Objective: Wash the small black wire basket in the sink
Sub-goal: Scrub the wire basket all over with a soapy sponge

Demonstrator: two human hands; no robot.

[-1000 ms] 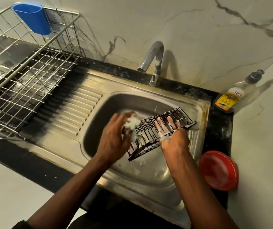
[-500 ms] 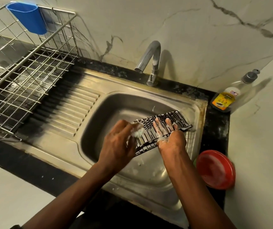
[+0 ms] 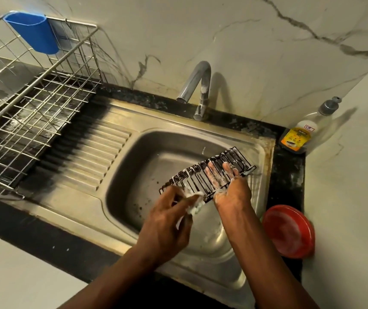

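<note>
Two hands are over the basin of the stainless steel sink (image 3: 131, 175), and from my remote seat I can read both fairly well. The small black wire basket (image 3: 190, 180) is held above the basin's right half, tilted, with its far right end higher than its near left end. The right hand (image 3: 232, 192) carries it: the fingers lie straight and spread against the wires, coated in suds, with the palm at the basket's near edge. I cannot see the thumb. The left hand (image 3: 167, 219) has its fingers curled around a white foamy scrubbing pad (image 3: 195, 202), which it presses to the basket's near left end.

At the far edge of the sink I see a curved chrome tap (image 3: 198, 85). A clear pump bottle with a yellow label (image 3: 299, 134) stands in the far right corner of the black counter. A round red plastic dish (image 3: 287, 230) sits just right of the sink. On the left, a steel wire dish rack (image 3: 33, 97) stands beside the ribbed drainboard (image 3: 85, 152), with a blue plastic cup (image 3: 33, 32) hung on its far rim.
</note>
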